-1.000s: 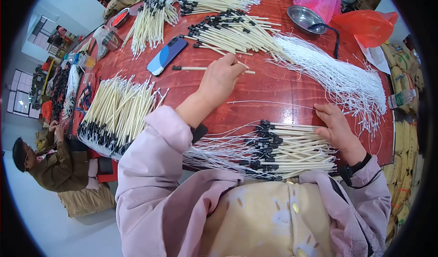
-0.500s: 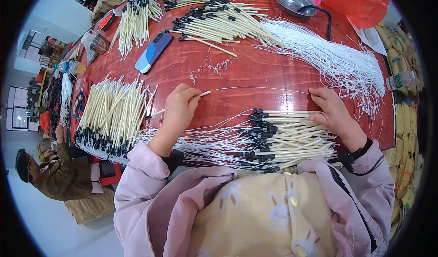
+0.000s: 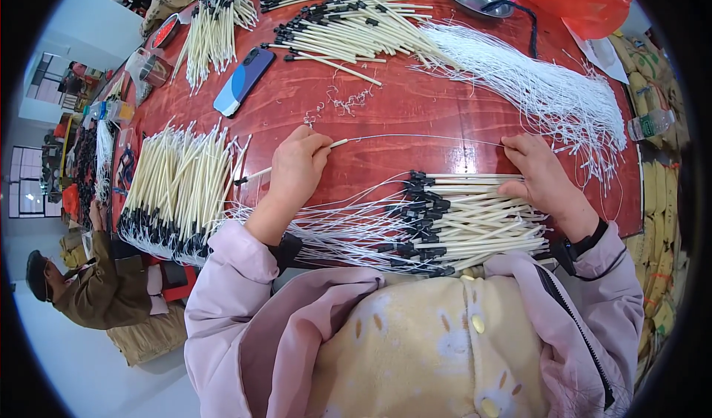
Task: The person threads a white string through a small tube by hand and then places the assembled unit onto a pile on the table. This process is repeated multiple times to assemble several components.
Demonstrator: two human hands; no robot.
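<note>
"So, what has that left hand point(image 3: 297, 162) got? I'm standing too far round to see."

"One pale stick point(image 3: 259, 173), pinched between thumb and fingers. It's slim, straight and cream-coloured, with a small black piece point(image 3: 239, 181) on one end. Take that hand as the middle of the clock: the black end pokes out toward eight, the bare, blunt tip toward two."

"And the thin line beyond the tip?"

"A white cord point(image 3: 415, 135), fine as string and bowed in a shallow arc over the red table point(image 3: 430, 99). It has a little curl by the stick's tip; whether it goes inside, I can't tell. It runs to the right hand point(image 3: 545, 180), at three o'clock."

"Is that hand gripping it?"

"Can't tell. The fingertips are at the cord's far end, and the thumb is spread well apart from them, near the sticks below."

"There are plenty like it around."

"Yes. A dense bundle point(image 3: 178, 184) lies at nine, black ends toward us, and a stack of sticks point(image 3: 482, 221) at four, black ends to the left with white cords trailing off. A heap of white cords point(image 3: 534, 95) sits at two, curly thread scraps point(image 3: 345, 105) at one, a blue phone point(image 3: 244, 82) at eleven."
</note>
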